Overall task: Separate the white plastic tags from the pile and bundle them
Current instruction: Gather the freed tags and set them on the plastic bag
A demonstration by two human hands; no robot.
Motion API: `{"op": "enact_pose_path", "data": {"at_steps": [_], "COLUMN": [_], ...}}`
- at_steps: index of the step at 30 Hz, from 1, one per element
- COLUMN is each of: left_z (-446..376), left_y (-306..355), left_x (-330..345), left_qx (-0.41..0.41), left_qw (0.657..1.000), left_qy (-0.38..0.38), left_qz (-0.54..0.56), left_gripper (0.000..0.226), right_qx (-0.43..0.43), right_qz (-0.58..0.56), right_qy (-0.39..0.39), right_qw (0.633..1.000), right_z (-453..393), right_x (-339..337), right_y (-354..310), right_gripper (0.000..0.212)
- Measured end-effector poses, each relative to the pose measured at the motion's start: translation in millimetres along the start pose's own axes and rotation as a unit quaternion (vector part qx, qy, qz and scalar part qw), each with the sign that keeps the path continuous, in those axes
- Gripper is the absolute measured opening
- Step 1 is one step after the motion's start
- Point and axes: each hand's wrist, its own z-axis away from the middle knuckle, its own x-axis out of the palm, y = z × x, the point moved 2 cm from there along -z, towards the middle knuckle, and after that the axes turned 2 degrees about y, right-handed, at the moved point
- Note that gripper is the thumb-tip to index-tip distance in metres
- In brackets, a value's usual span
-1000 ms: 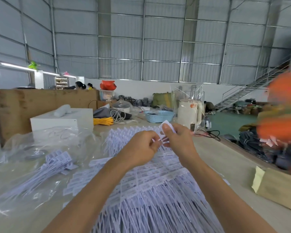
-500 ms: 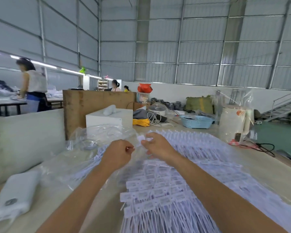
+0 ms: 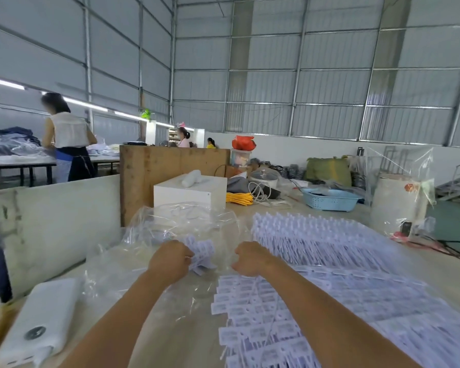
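Clearly the left hand [image 3: 170, 261] grips a small fan of white plastic tags [image 3: 202, 254], held clear of the pile [image 3: 329, 282], probably to keep the bundle apart. Just right of it, the right hand [image 3: 250, 258] curls at the pile's near edge; whether it pinches a tag I cannot tell.

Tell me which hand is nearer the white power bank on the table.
Left. The left hand holds tags just up-right of the power bank; the right hand is farther right, over the pile.
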Motion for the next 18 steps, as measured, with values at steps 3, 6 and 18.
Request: {"op": "enact_pose_path", "data": {"at_steps": [3, 6, 18], "left_z": [2.8, 2.2, 21.3], "left_y": [4.0, 11.3, 135.3], "left_x": [16.9, 24.5, -47.6], "left_qx": [0.004, -0.029, 0.198], "left_qw": [0.998, 0.995, 0.942], "left_qy": [-0.001, -0.019, -0.045], "left_qz": [-0.056, -0.092, 0.267], "left_gripper": [0.029, 0.035, 0.021], "right_qx": [-0.002, -0.024, -0.041], "right_qz": [-0.032, -0.038, -0.156], "right_qy": [-0.018, -0.011, 0.111], "right_qw": [0.999, 0.999, 0.981], "right_z": [-0.7, 6.5, 81.3], "right_x": [5.8, 3.5, -72.4], "right_y": [-0.4, -3.7, 96.1], "right_gripper": [0.015, 0.027, 0.029]}}
